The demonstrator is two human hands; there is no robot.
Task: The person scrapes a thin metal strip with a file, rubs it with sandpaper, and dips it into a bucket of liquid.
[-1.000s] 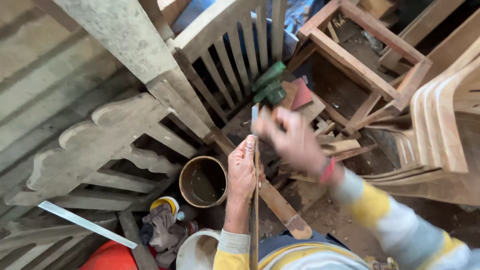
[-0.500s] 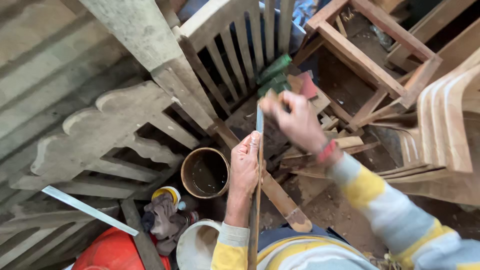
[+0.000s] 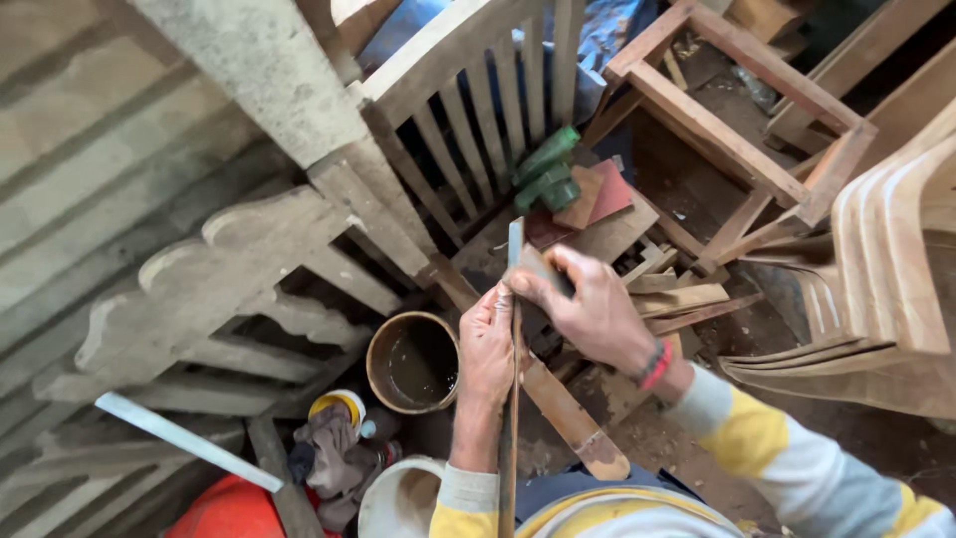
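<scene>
Looking down from the head camera: the left hand (image 3: 486,344) is wrapped around a thin upright wooden strip (image 3: 511,428), fingers curled shut on it, the strip running from the lower edge of the view up past the thumb. The right hand (image 3: 593,309) is closed on a flat grey scraper blade (image 3: 516,244), pinching it between thumb and fingertips; the blade stands up from the fingers and meets the strip's top end, just above the left hand's thumb. Both hands touch or nearly touch at the strip, the right hand lying on the far side of it. A red band circles the right wrist; the sleeves are striped yellow and white. Just left of the left hand stands a round tin (image 3: 411,364) holding dark liquid, and below that a bundle of rags (image 3: 334,458). Behind the hands lie offcuts of wood, green cylinders (image 3: 546,169), a slatted chair back (image 3: 478,120) and an open wooden frame (image 3: 737,110).
</scene>
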